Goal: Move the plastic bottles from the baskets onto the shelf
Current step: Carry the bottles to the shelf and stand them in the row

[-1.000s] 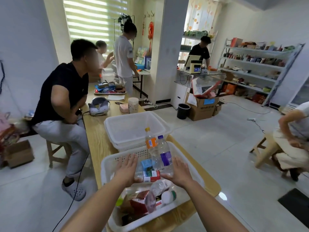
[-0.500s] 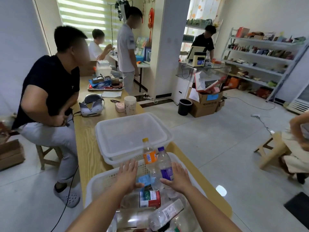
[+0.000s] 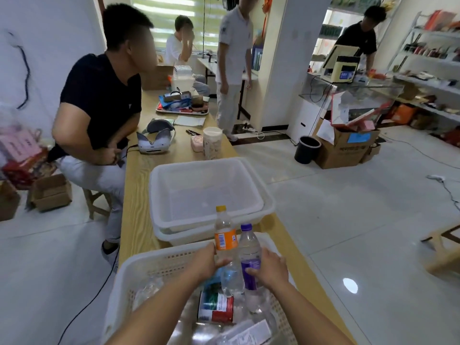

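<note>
1. Two clear plastic bottles stand upright, touching, inside the white perforated plastic basket (image 3: 159, 263) at lower centre; the white shelf (image 3: 423, 61) is upper right, well apart.
2. Orange-labelled, yellow-capped bottle (image 3: 225, 236): long axis vertical, left hand (image 3: 206, 260) grips it below the label.
3. Purple-labelled bottle (image 3: 250, 252): right hand (image 3: 271, 268) wraps its label.

An orange-capped bottle (image 3: 225, 235) and, right of it, a purple-capped bottle (image 3: 249, 247) stand upright at the far end of the near white basket (image 3: 159, 260). A red-labelled bottle (image 3: 216, 306) lies flat nearer. The shelf (image 3: 428, 61) stands far right.
</note>
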